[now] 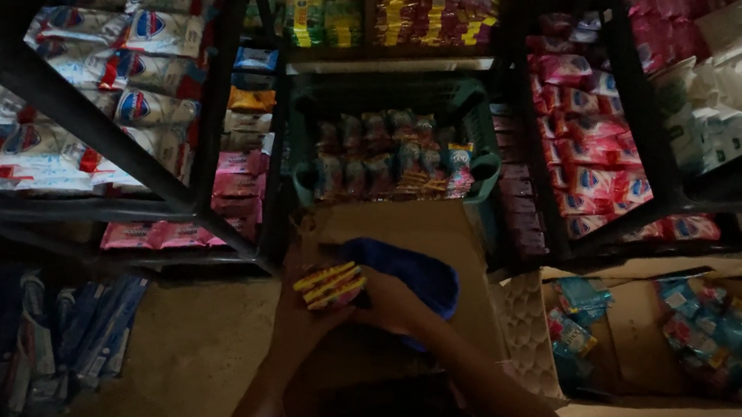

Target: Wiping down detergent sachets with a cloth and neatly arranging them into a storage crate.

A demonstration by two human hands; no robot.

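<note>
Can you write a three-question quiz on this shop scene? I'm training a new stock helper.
1. True or false: both hands hold the small yellow and red packs.
2. What colour is the cloth behind the right hand?
3. The green basket sits: A) left of the left hand, B) beyond the hands, C) inside the open cardboard box.

Key: 1 true; 2 blue; 3 B.

left hand point(304, 308) + right hand point(393, 302): grip yellow-red packets point(330, 284) | green basket point(478, 169) behind
</note>
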